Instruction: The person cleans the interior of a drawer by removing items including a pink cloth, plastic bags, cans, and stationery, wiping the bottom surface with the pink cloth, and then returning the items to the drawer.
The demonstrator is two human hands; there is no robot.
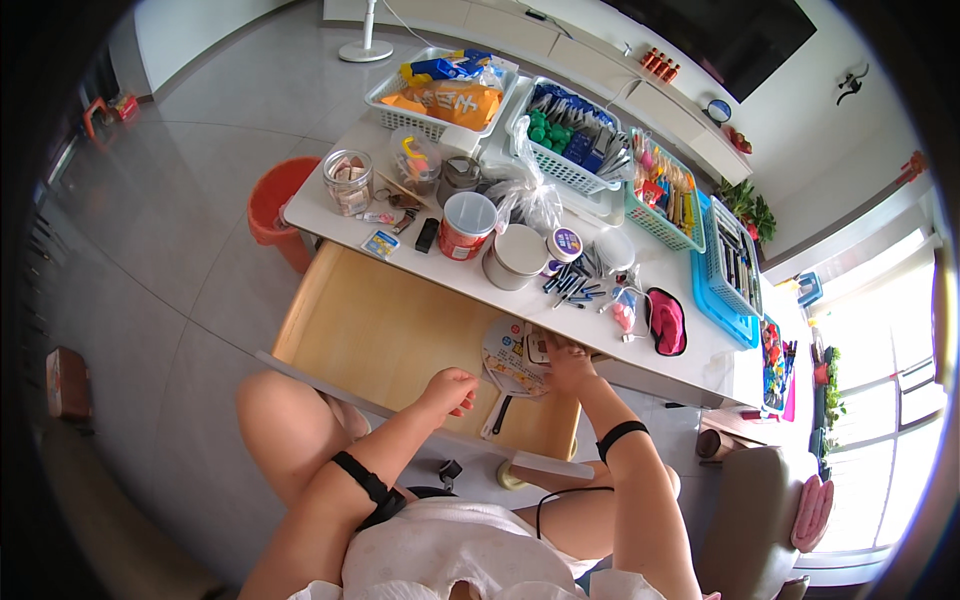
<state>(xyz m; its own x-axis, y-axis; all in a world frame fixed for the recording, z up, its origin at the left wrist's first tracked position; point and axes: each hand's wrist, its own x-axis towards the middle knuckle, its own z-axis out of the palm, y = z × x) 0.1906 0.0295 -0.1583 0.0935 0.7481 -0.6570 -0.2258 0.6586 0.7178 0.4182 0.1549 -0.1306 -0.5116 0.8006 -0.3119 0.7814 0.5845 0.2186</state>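
Observation:
A wooden drawer (345, 330) is pulled out in front of me. Inside its right end, my right hand (570, 368) has its fingers around the edge of a small white rectangular item (538, 347) with a dark outline. A printed paddle-shaped hand fan (510, 350) lies beside that item, its handle toward me. Close to the handle is a black narrow object (502, 412). My left hand (452, 392) hovers over the drawer's near part, fingers curled in, with nothing visible in them.
On the white table (355, 228) stand a glass jar (349, 182), a red tub (467, 228), a white-lidded canister (515, 257), scattered pens (575, 285) and a pink pouch (666, 322). Filled baskets (575, 178) line the back. An orange bin (275, 215) stands left.

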